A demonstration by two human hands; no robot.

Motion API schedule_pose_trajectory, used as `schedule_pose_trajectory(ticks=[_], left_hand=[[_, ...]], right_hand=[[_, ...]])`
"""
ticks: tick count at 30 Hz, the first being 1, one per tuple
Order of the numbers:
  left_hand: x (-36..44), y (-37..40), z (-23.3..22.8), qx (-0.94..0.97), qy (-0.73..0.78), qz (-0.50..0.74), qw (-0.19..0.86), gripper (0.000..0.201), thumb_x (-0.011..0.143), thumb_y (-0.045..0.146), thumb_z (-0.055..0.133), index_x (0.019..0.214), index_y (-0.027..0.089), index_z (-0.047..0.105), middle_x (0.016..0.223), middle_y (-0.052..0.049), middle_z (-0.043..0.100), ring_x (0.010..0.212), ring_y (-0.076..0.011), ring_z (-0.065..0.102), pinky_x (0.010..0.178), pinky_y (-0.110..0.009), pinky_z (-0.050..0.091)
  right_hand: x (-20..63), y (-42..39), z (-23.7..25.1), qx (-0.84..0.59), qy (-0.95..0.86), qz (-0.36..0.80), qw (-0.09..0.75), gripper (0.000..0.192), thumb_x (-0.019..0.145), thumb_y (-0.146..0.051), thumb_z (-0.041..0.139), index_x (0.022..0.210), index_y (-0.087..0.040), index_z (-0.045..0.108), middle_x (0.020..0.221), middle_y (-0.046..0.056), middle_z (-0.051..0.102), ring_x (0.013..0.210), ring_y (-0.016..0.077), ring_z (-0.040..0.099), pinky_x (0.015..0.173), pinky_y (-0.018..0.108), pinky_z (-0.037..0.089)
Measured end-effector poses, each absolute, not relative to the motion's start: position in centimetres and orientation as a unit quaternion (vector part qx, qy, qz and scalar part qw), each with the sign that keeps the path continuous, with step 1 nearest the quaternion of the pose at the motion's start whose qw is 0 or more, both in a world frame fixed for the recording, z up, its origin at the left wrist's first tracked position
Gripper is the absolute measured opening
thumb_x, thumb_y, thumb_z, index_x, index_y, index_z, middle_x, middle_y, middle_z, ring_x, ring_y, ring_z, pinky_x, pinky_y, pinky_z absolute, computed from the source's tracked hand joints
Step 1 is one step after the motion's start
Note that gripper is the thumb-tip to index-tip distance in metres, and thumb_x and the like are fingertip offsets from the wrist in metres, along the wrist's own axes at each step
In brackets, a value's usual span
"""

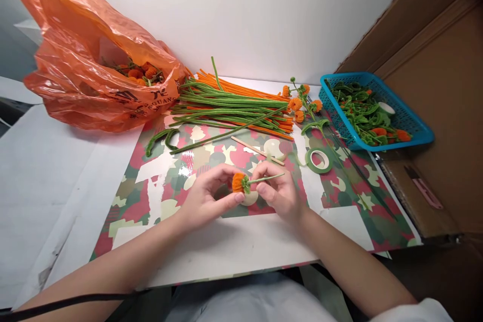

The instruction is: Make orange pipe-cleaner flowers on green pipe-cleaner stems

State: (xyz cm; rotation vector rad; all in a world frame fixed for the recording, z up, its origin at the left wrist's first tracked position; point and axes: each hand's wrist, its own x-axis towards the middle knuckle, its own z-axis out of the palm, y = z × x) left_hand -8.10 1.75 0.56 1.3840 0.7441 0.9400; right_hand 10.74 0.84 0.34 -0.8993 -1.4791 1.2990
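While hands (204, 196) hold fuzzy ridged flower (238, 183), straight stem (264, 178) points right.

This is a small handicraft workstation, though whether in a home or a workshop cannot be told. Green chenille stems (234, 102), orange chenille stems (245, 87), a roll of green floral tape (320, 169) and an orange chenille flower (238, 182) show it, beside a plastic carrier bag (86, 93) and a blue perforated basket (341, 121) holding more such pieces. The camouflage-patterned work surface (130, 202) is worn white in patches.
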Motion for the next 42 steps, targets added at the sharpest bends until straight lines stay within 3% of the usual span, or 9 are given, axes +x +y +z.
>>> schedule_pose_trajectory(ticks=[7, 11, 13, 20, 26, 32, 36, 42], left_hand=[[-8.2, 2.1, 0.2, 0.502, 0.326, 0.384, 0.703, 0.033, 0.081, 0.05, 0.066, 0.086, 0.017, 0.064, 0.072, -0.003, 0.063, 0.065, -0.0153, 0.059, 0.06, -0.027, 0.052], [-8.2, 2.3, 0.1, 0.485, 0.331, 0.349, 0.73, 0.044, 0.08, 0.059, 0.062, 0.078, 0.015, 0.066, 0.067, -0.005, 0.062, 0.06, -0.0163, 0.058, 0.057, -0.029, 0.052], [-8.0, 2.3, 0.2, 0.47, 0.322, 0.334, 0.751, 0.047, 0.079, 0.062, 0.061, 0.075, 0.015, 0.067, 0.064, -0.006, 0.062, 0.058, -0.0166, 0.058, 0.057, -0.03, 0.052], [-7.9, 2.4, 0.5, 0.446, 0.301, 0.288, 0.792, 0.046, 0.078, 0.061, 0.063, 0.068, 0.016, 0.064, 0.061, -0.005, 0.063, 0.055, -0.0163, 0.059, 0.056, -0.03, 0.052], [-8.3, 2.5, 0.2, 0.482, 0.312, 0.283, 0.769, 0.046, 0.079, 0.061, 0.062, 0.072, 0.015, 0.065, 0.06, -0.004, 0.063, 0.056, -0.0156, 0.06, 0.055, -0.027, 0.049], [-8.6, 2.5, 0.2, 0.526, 0.322, 0.313, 0.722, 0.04, 0.082, 0.056, 0.062, 0.078, 0.016, 0.063, 0.064, -0.003, 0.062, 0.053, -0.0125, 0.057, 0.04, -0.02, 0.04], [-8.5, 2.5, 1.1, 0.582, 0.315, 0.355, 0.66, 0.034, 0.082, 0.05, 0.065, 0.082, 0.017, 0.061, 0.069, -0.003, 0.063, 0.059, -0.014, 0.06, 0.054, -0.025, 0.052], [-8.9, 2.4, 1.1, 0.635, 0.324, 0.372, 0.594, 0.027, 0.083, 0.044, 0.065, 0.089, 0.018, 0.064, 0.076, -0.006, 0.066, 0.067, -0.0164, 0.062, 0.057, -0.027, 0.053]], right_hand=[[10.6, 0.5, 0.2, -0.402, -0.615, 0.455, 0.503, 0.011, 0.084, -0.03, 0.057, 0.092, -0.023, 0.054, 0.076, -0.002, 0.05, 0.066, 0.0132, 0.046, 0.061, 0.027, 0.039], [10.3, 0.5, 0.8, -0.394, -0.65, 0.326, 0.562, 0.037, 0.072, -0.022, 0.067, 0.106, -0.026, 0.053, 0.085, 0.0, 0.053, 0.074, 0.0151, 0.049, 0.067, 0.029, 0.042], [10.2, 0.7, 1.2, -0.37, -0.681, 0.283, 0.565, 0.04, 0.071, -0.019, 0.069, 0.109, -0.026, 0.055, 0.083, 0.0, 0.055, 0.075, 0.0154, 0.051, 0.069, 0.031, 0.043], [10.2, 1.2, 1.5, -0.339, -0.747, 0.206, 0.533, 0.009, 0.08, -0.018, 0.068, 0.087, -0.023, 0.068, 0.078, 0.001, 0.059, 0.072, 0.0154, 0.056, 0.069, 0.033, 0.045], [10.4, 1.2, 1.7, -0.358, -0.755, 0.182, 0.518, 0.003, 0.082, -0.023, 0.067, 0.079, -0.023, 0.067, 0.072, 0.001, 0.061, 0.068, 0.0155, 0.055, 0.066, 0.033, 0.043], [10.3, 1.0, 1.8, -0.373, -0.737, 0.218, 0.519, 0.004, 0.08, -0.021, 0.07, 0.077, -0.022, 0.067, 0.072, 0.001, 0.063, 0.071, 0.0166, 0.057, 0.069, 0.034, 0.043], [10.2, 0.9, 1.9, -0.398, -0.717, 0.249, 0.516, 0.006, 0.079, -0.022, 0.071, 0.074, -0.022, 0.067, 0.07, 0.001, 0.063, 0.07, 0.0168, 0.057, 0.07, 0.035, 0.044], [10.3, 0.9, 2.1, -0.397, -0.722, 0.26, 0.503, 0.008, 0.077, -0.019, 0.067, 0.072, -0.022, 0.063, 0.071, 0.001, 0.063, 0.071, 0.0174, 0.057, 0.071, 0.036, 0.044]])
